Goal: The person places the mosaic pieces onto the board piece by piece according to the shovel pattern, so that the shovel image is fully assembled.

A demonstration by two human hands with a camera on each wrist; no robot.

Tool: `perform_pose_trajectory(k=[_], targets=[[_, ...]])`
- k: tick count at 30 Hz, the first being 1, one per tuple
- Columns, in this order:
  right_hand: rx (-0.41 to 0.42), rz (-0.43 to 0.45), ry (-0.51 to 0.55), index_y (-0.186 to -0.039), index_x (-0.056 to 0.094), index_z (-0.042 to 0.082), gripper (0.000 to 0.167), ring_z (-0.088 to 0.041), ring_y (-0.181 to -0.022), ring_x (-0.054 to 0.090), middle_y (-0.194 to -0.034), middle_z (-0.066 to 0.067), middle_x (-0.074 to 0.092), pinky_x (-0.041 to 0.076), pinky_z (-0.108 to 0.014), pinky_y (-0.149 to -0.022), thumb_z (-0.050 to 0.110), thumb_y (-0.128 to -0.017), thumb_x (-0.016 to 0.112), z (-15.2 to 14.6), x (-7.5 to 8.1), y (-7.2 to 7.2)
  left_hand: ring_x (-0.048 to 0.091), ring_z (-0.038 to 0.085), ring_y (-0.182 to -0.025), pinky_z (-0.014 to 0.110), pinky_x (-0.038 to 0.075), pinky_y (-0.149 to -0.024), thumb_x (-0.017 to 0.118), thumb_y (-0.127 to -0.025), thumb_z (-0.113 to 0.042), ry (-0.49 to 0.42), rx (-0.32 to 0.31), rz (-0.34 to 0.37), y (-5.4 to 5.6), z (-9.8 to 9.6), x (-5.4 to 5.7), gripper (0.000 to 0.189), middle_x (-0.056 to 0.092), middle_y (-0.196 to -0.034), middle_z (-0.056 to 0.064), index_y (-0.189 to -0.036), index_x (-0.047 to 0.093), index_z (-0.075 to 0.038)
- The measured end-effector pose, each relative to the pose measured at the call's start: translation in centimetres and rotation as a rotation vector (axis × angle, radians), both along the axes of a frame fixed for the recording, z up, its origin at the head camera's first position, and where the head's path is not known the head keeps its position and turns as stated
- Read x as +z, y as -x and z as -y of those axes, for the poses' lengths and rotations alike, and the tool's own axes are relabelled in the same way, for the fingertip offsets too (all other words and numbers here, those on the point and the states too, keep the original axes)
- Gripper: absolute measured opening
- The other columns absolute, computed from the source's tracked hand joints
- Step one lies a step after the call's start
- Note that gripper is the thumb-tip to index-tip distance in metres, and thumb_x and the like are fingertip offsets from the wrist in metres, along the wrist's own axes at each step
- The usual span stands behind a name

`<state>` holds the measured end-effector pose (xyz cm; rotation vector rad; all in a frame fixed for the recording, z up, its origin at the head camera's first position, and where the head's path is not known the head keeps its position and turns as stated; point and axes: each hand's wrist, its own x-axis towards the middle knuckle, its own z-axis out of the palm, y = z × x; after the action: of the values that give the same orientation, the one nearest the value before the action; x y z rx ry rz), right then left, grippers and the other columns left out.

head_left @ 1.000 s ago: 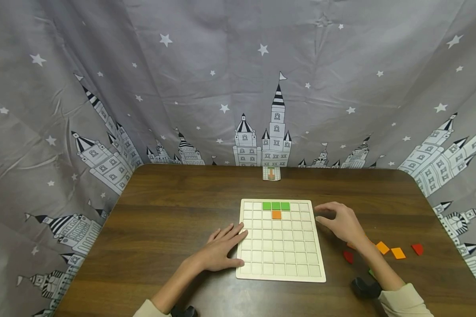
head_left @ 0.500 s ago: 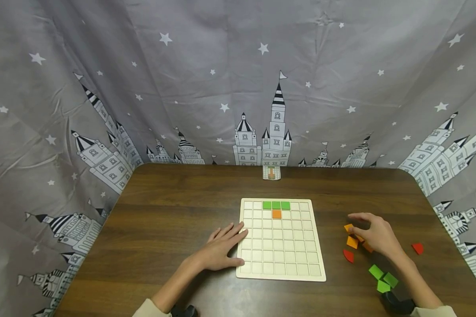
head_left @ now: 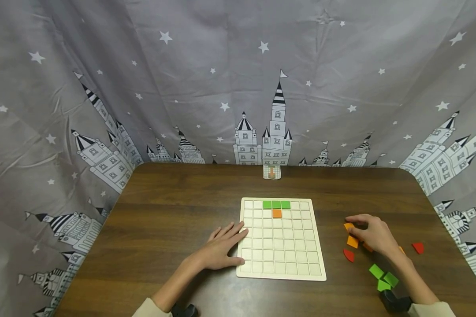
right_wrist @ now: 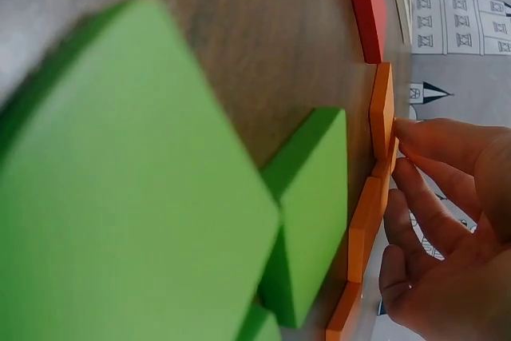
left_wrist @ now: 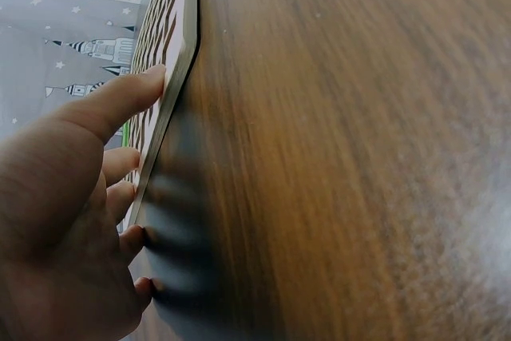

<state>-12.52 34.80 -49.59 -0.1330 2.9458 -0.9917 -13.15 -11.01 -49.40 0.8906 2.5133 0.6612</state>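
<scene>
A cream grid board (head_left: 281, 256) lies mid-table. In its far row sit several green square tiles (head_left: 276, 204), with one orange square tile (head_left: 277, 213) directly below the middle one. My left hand (head_left: 218, 252) rests flat at the board's left edge, fingers spread, fingertips and thumb on the rim. To the right of the board, my right hand (head_left: 374, 234) pinches a loose orange tile (head_left: 347, 226) between thumb and index finger, low at the tabletop. Another orange tile (head_left: 352, 241) lies just nearer, and more orange ones are partly hidden under that hand.
Loose green tiles (head_left: 376, 271) lie by the right wrist's black strap mount (head_left: 394, 301). One red quarter-round piece (head_left: 348, 255) is near the orange tiles, another red piece (head_left: 418, 248) farther right. A small pattern card (head_left: 271, 172) stands at the table's back edge against the curtain (head_left: 206, 66).
My right hand has moved from the board's right edge rightward to the loose orange tiles and closed finger and thumb on one. My left hand stays in place.
</scene>
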Motion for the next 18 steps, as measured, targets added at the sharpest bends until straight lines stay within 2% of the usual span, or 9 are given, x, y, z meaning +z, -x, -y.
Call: perform_pose_trajectory(k=[3,8,18], targets=[[0.003,-0.011,-0.007,-0.114,0.074,0.001,0.027,-0.036,-0.095,0.064,-0.115,-0.021,0.066,0.052,-0.049,-0.075,0.012,-0.09,0.074,0.05,-0.13,0.1,0.011,0.037,-0.15,0.065,0.009,-0.113,0.068,-0.094,-0.04,-0.001,0.002,0.001,-0.03,0.0,0.0,0.078,0.019,-0.165,0.01,-0.157,0.034,-0.01],[0.026,-0.031,-0.024,-0.112,0.075,0.001,0.025,-0.037,-0.096,0.064,-0.113,-0.02,0.066,0.051,-0.054,-0.078,0.01,-0.09,0.074,0.09,-0.13,0.22,0.011,0.036,-0.15,0.065,0.008,-0.113,0.068,-0.094,-0.041,0.0,0.003,-0.001,-0.04,0.0,-0.08,0.078,0.019,-0.165,0.009,-0.157,0.033,-0.011],[0.072,-0.026,-0.049,-0.112,0.074,-0.002,0.029,-0.036,-0.095,0.063,-0.112,-0.02,0.066,0.05,-0.056,-0.08,0.001,-0.083,0.076,0.05,0.23,0.27,0.011,0.036,-0.15,0.065,0.009,-0.113,0.068,-0.094,-0.041,0.005,0.003,-0.008,0.03,0.03,-0.26,0.078,0.019,-0.165,0.009,-0.157,0.033,-0.011]])
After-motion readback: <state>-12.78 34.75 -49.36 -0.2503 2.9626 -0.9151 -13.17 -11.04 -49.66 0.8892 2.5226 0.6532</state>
